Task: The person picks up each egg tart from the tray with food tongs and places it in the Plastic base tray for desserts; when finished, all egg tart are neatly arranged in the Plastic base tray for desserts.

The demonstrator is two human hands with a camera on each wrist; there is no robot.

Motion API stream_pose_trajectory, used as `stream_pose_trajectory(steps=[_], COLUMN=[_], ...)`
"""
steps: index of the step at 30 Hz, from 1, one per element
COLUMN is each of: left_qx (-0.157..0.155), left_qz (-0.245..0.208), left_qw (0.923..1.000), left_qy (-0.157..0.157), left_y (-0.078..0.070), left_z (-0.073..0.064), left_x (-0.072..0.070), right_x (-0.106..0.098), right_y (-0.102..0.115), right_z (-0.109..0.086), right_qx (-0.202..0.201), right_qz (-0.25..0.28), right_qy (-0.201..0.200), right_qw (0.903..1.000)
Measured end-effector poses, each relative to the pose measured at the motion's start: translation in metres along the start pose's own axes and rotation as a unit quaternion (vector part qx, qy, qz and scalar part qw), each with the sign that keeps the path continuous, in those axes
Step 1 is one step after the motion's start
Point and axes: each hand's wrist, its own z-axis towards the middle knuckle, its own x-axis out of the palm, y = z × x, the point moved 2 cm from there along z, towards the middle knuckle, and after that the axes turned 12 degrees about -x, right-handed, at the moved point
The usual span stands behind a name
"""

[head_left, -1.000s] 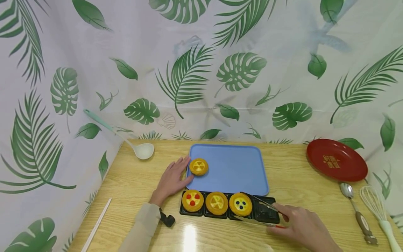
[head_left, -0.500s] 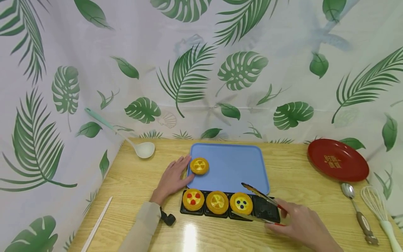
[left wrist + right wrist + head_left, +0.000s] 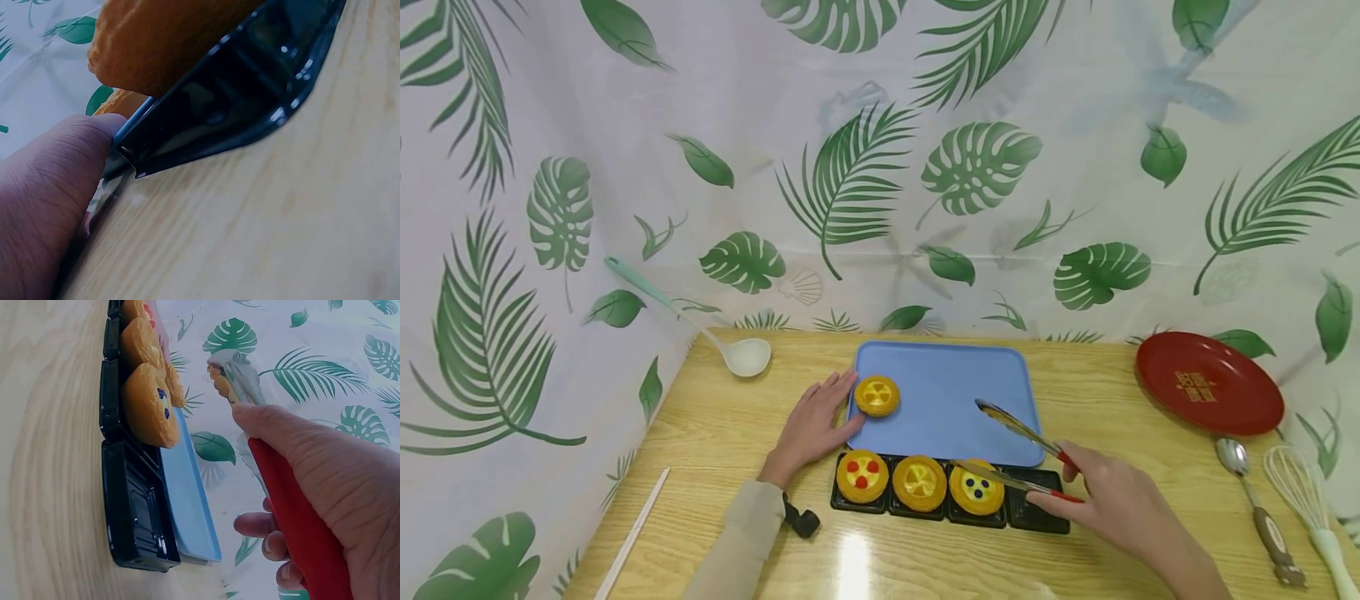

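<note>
My left hand [image 3: 811, 425] rests with straight fingers on the left edge of the blue tray [image 3: 951, 392], around a fruit-topped egg tart [image 3: 877, 396] at that end. My right hand [image 3: 1112, 500] holds a pair of metal tongs [image 3: 1018, 427] by their red grips [image 3: 290, 515]. The tongs' arms are spread, with nothing between their tips, over the blue tray and the black tart box [image 3: 1037, 502]. Three tarts sit in that box: one with red dots [image 3: 862, 477], one with fruit wedges [image 3: 918, 483], one with blueberries [image 3: 977, 492]. Its rightmost compartment shows a bare floor.
A red oval plate [image 3: 1210, 383] leans at the back right, with a spoon [image 3: 1255, 500] and a whisk [image 3: 1300, 492] in front of it. At the back left lies a ladle [image 3: 747, 357]; a white stick [image 3: 634, 533] is nearer on the left.
The tongs have come up off the black box, their arms spreading and shifting back over the blue tray as my right hand moves slightly. My left hand stays put.
</note>
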Motion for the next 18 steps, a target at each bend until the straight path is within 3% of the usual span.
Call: stream_pose_trajectory(steps=[5, 11, 18], left_qx=[0.0, -0.001, -0.003], left_qz=[-0.003, 0.003, 0.006], left_qw=[1.0, 1.0, 1.0], left_qy=[0.004, 0.003, 0.007], left_y=[-0.002, -0.001, 0.0], left_z=[-0.002, -0.003, -0.001], left_x=[-0.003, -0.002, -0.001], right_x=[0.0, 0.007, 0.017], right_y=[0.002, 0.006, 0.011], right_z=[0.012, 0.031, 0.063], right_qx=[0.001, -0.029, -0.043], right_qz=[-0.011, -0.037, -0.041], right_qy=[-0.002, -0.027, 0.011], right_qw=[0.9999, 0.9985, 0.9982])
